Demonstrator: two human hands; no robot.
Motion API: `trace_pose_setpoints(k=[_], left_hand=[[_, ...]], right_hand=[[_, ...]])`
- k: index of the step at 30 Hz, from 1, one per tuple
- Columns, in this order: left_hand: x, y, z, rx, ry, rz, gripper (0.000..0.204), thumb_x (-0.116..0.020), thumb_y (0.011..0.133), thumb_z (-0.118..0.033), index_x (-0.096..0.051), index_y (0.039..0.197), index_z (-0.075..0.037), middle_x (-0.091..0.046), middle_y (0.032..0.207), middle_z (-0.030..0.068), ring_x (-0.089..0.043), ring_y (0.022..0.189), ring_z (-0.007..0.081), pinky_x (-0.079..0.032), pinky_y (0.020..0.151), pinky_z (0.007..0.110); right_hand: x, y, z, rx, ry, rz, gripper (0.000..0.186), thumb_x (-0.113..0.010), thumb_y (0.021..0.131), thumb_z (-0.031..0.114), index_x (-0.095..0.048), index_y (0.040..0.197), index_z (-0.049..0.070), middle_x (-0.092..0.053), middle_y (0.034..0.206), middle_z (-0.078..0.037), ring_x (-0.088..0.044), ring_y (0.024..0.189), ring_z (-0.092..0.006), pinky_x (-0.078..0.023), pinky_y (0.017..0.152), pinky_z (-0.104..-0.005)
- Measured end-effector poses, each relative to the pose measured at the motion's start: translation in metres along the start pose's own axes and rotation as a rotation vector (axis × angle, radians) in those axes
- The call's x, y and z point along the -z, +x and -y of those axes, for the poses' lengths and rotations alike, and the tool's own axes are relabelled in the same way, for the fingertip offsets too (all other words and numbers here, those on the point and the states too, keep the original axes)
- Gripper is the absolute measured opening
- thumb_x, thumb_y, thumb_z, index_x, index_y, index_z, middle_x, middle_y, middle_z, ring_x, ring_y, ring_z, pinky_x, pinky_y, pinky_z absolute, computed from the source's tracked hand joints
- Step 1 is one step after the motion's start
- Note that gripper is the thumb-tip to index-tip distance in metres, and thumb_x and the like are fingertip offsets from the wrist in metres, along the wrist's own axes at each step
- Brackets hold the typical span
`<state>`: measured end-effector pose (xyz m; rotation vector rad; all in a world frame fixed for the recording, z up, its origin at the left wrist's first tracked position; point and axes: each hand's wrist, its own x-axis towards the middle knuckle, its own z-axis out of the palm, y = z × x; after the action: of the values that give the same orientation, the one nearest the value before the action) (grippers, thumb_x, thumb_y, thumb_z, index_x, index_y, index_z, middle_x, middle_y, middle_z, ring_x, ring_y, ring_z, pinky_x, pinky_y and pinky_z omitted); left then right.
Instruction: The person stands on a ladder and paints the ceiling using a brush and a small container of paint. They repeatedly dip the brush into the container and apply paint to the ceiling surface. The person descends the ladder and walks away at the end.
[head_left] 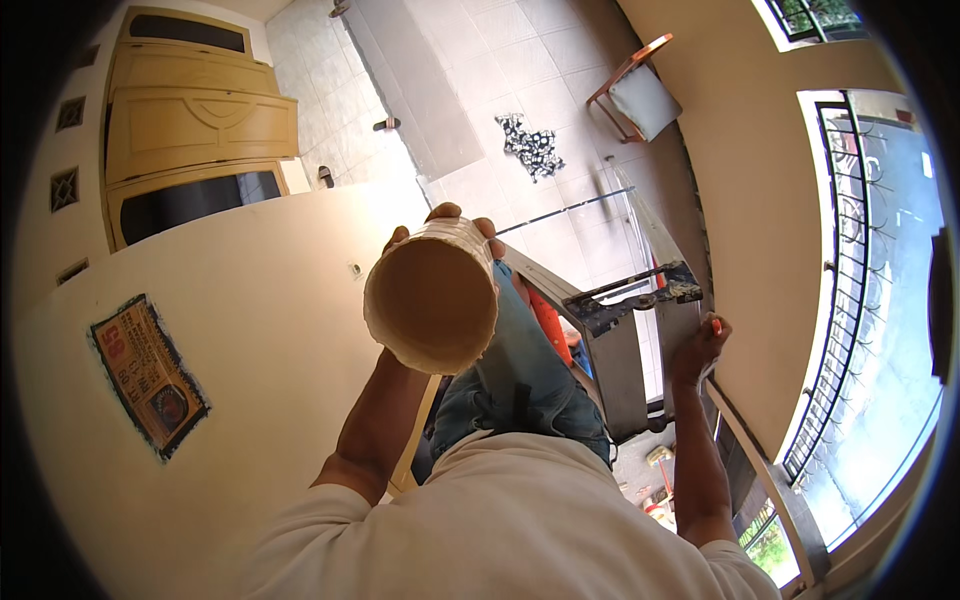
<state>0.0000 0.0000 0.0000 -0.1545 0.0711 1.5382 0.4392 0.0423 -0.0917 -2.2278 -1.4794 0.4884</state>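
A person in a white shirt and blue jeans holds up a pale cylinder in front of the torso, its round open mouth facing their head. The left hand is wrapped around its far end, fingertips showing at the rim. Well apart from it, the right hand is curled around a small orange piece, mostly hidden, beside a grey stepladder with a dark-stained top; I cannot tell whether it touches the ladder. Beyond, a patterned cloth lies on the tiled floor near a chair.
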Motion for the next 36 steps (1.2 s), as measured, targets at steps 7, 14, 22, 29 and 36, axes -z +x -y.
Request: trace_pose_setpoints(k=[7, 14, 22, 29, 36], left_hand=[[-0.019, -0.047, -0.005, -0.089, 0.041, 0.103, 0.063, -0.067, 0.094, -0.045, -0.045, 0.142, -0.011, -0.049, 0.137, 0.022, -0.047, 0.132, 0.0383, -0.058, 0.092, 0.051], [-0.031, -0.09, -0.007, -0.139, 0.042, 0.045, 0.056, -0.065, 0.095, -0.04, -0.047, 0.14, -0.011, -0.048, 0.138, 0.0209, -0.046, 0.132, 0.0377, -0.057, 0.093, 0.051], [-0.035, -0.134, -0.007, -0.213, 0.067, -0.023, 0.062, -0.064, 0.094, -0.048, -0.047, 0.142, -0.012, -0.053, 0.137, 0.0219, -0.053, 0.128, 0.0392, -0.06, 0.088, 0.05], [-0.041, -0.159, -0.014, -0.171, 0.022, 0.019, 0.056, -0.064, 0.096, -0.04, -0.047, 0.142, -0.012, -0.05, 0.139, 0.0207, -0.049, 0.13, 0.039, -0.057, 0.093, 0.053], [-0.039, -0.173, -0.018, -0.097, -0.011, 0.061, 0.055, -0.065, 0.096, -0.035, -0.046, 0.143, -0.012, -0.045, 0.14, 0.0191, -0.042, 0.135, 0.0355, -0.053, 0.099, 0.053]], right_hand=[[0.003, 0.002, 0.02, 0.019, 0.032, 0.012, 0.028, -0.046, 0.107, 0.03, -0.053, 0.113, 0.003, -0.064, 0.098, -0.02, -0.063, 0.091, -0.0338, -0.048, 0.083, -0.0431], [-0.003, 0.007, 0.013, 0.059, 0.034, -0.029, 0.029, -0.045, 0.107, 0.035, -0.053, 0.112, 0.008, -0.065, 0.095, -0.023, -0.063, 0.086, -0.0418, -0.047, 0.076, -0.0487], [0.005, 0.005, 0.024, -0.012, -0.023, 0.052, 0.032, -0.04, 0.107, 0.038, -0.05, 0.116, 0.009, -0.067, 0.104, -0.026, -0.063, 0.097, -0.0443, -0.046, 0.081, -0.0526], [0.013, -0.001, 0.043, -0.068, -0.13, 0.058, 0.036, -0.039, 0.106, 0.043, -0.05, 0.118, 0.011, -0.069, 0.105, -0.026, -0.065, 0.101, -0.047, -0.046, 0.082, -0.0559], [0.001, 0.006, 0.029, -0.04, -0.079, -0.023, 0.036, -0.041, 0.106, 0.045, -0.051, 0.113, 0.01, -0.069, 0.098, -0.025, -0.066, 0.097, -0.0464, -0.048, 0.08, -0.0542]])
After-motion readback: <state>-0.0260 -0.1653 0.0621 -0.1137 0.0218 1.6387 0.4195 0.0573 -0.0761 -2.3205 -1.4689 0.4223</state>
